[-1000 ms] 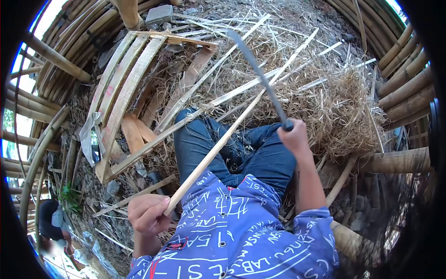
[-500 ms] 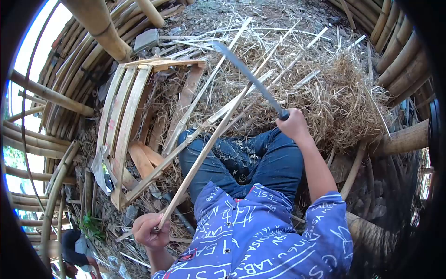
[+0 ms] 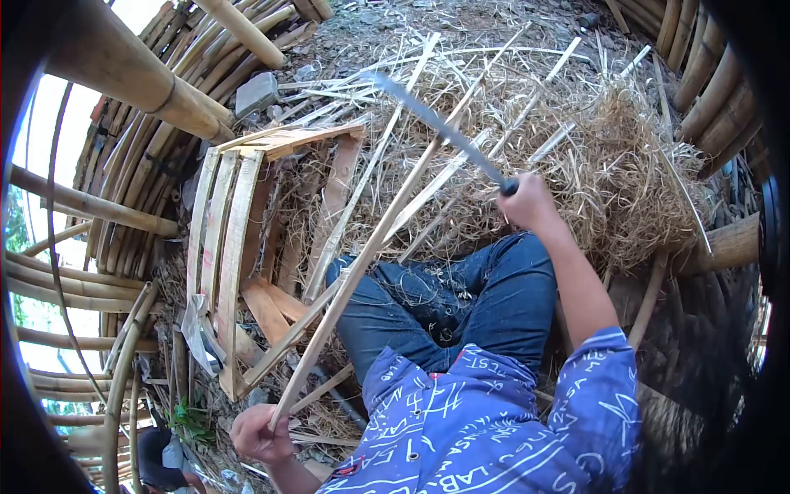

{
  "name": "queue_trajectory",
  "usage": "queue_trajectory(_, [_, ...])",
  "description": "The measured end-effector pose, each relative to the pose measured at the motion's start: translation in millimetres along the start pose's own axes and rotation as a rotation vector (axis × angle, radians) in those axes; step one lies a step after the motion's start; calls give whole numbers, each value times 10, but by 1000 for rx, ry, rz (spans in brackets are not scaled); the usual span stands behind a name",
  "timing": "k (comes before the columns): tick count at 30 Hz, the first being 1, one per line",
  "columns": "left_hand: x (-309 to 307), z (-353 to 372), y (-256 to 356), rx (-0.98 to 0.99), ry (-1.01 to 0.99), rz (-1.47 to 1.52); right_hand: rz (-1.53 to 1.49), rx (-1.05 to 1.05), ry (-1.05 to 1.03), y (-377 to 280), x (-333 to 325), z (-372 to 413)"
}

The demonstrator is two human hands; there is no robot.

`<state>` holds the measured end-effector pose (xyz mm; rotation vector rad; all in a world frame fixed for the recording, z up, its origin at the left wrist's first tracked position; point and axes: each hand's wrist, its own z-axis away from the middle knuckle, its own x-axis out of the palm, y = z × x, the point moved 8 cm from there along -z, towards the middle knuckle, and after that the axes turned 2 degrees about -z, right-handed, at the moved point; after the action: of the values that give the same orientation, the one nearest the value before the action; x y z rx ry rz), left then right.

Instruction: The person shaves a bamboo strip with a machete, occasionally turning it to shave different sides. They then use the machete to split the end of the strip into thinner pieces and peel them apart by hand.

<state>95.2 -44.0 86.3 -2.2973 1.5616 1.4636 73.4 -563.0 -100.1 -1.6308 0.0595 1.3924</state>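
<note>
Where the head view looks down over blue-jeaned knees (image 3: pixel 461 296), left hand (image 3: pixel 262 435) closed round the near end of a long bamboo strip (image 3: pixel 380 233) slanting up and away; right hand (image 3: pixel 527 204) gripping a long knife (image 3: pixel 440 128), blade crossing the strip; dry shavings (image 3: pixel 634 181) beyond.

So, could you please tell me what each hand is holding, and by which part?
The left hand grips a long bamboo strip at its near end. The right hand holds a long knife by its handle.
</note>
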Motion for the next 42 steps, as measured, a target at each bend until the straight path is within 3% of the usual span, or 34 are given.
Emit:
queue_trajectory(2, [53,62,-73,-68,4,134,52,0,35,175,47,-167])
queue_trajectory(4, [-15,203,-314,-326,130,151,111,-17,72,89,-50,-198])
queue_trajectory(6, [-59,11,-317,-320,70,124,32,-75,-104,-232,-11,-6])
queue_trajectory(7, [-56,-83,-242,-218,30,40,31,-74,-104,-385,-18,107])
queue_trajectory(8, [-27,-132,-162,-120,-16,-45,5,-203,-55,-638,-37,258])
queue_trajectory(9, [-23,-136,-193,-164,9,33,-23,-326,-8,-786,-50,367])
queue_trajectory(12, [-26,-81,-160,-78,-28,-217,41,-228,-152,-612,150,124])
queue_trajectory(13, [-94,104,-287,-91,-15,-227,95,-196,-97,-378,157,-78])
queue_trajectory(14, [-79,95,-261,-85,-8,-228,135,-20,-61,-178,37,-238])
queue_trajectory(15, [-32,125,-274,-191,-5,-135,109,107,-113,76,10,-416])
queue_trajectory(16, [1,171,-311,-299,1,-40,112,92,-110,123,23,-469])
queue_trajectory(18, [-12,216,-395,-314,15,-16,171,15,-27,117,-16,-551])
queue_trajectory(20, [-51,361,-676,-588,186,258,145,-75,-40,-255,-73,-320])
queue_trajectory(22, [-36,253,-695,-514,101,283,51,-192,-31,-517,-30,-6])
queue_trajectory(24, [-81,95,-465,-289,80,128,131,-379,-67,-843,-23,337])
queue_trajectory(25, [-210,334,-714,-281,82,127,128,-379,-61,-836,-47,348])
queue_trajectory(27, [-482,1140,-1801,-725,48,345,131,-352,-156,-760,-27,281])
queue_trajectory(28, [-528,1032,-1638,-717,50,344,77,-262,-89,-424,24,43])
queue_trajectory(29, [-523,774,-1255,-649,18,263,148,-42,-77,-156,-67,-159])
queue_trajectory(30, [-497,595,-914,-585,-6,183,6,120,-50,148,-118,-316])
queue_trajectory(31, [-464,538,-704,-583,16,189,64,168,-12,353,-140,-437])
queue_trajectory(34, [-299,226,-186,-323,-106,-129,65,211,35,165,-330,-131])
queue_trajectory(35, [-400,594,-682,-526,50,35,-90,161,13,59,-278,-12])
queue_trajectory(36, [-499,672,-784,-522,32,-27,81,104,49,-151,-319,151])
queue_trajectory(38, [-511,116,7,-98,115,257,44,-104,0,-443,-177,480])
queue_trajectory(39, [-491,58,170,-97,117,262,-27,-113,-103,-713,-186,782])
queue_trajectory(41, [-634,48,377,-76,278,227,-80,-332,-98,-1060,-28,1190])
queue_trajectory(42, [-761,122,313,-66,277,223,-88,-334,-92,-1149,-29,1312])
